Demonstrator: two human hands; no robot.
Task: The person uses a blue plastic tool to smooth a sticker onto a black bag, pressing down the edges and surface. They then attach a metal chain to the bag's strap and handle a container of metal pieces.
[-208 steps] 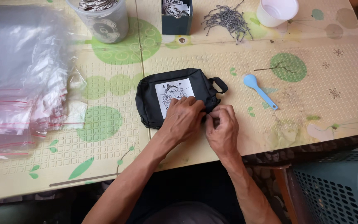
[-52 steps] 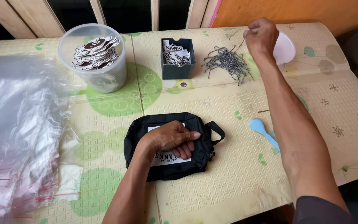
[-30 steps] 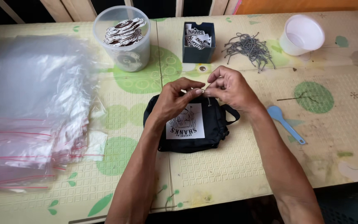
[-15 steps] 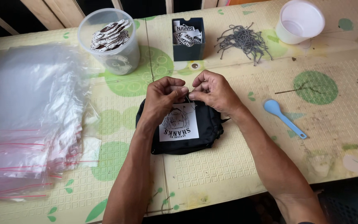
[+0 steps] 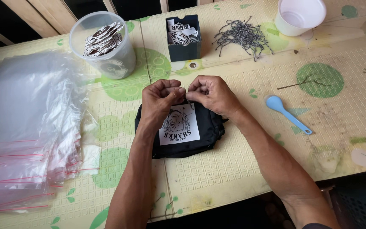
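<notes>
Pinching together above black pouch, left hand, right hand

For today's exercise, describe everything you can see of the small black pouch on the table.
The black pouch looks like soft fabric, roughly rectangular, lying flat on the patterned table. A white printed patch with a drawn figure sits on its front. The left hand and right hand meet, fingers pinched, over its far edge.
</notes>
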